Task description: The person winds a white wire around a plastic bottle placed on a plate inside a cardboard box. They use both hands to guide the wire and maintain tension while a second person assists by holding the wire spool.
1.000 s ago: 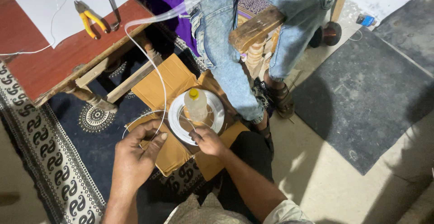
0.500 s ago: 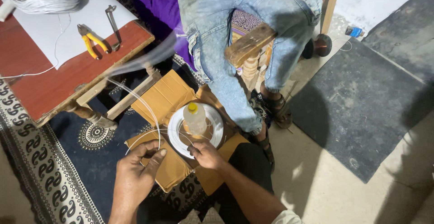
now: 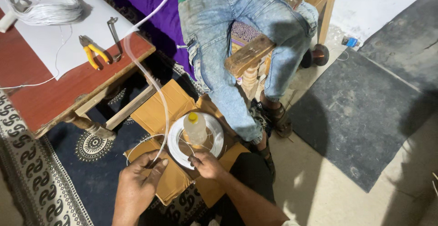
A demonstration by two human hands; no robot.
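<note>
My left hand point(image 3: 137, 180) pinches a white wire strand point(image 3: 150, 82) that rises in a curve toward the top of the view. My right hand point(image 3: 207, 164) rests its fingers on the near edge of a white wire coil point(image 3: 175, 139) lying on brown cardboard point(image 3: 157, 109). A clear plastic bottle with a yellow cap point(image 3: 195, 126) stands upright inside the coil. A few loose loops of thin wire spread from the coil toward my left hand.
A low red wooden table point(image 3: 54, 93) at the left carries white paper, yellow-handled pliers point(image 3: 93, 52), a metal tool and a bundle of white wire point(image 3: 45, 7). A person in jeans point(image 3: 228, 39) sits on a wooden stool just beyond the coil. A patterned rug lies below, a dark mat at the right.
The view has shifted, so everything sits lower and further right in it. My left hand keeps its pinch on the strand, which now rises steeper. My right hand stays on the coil.
</note>
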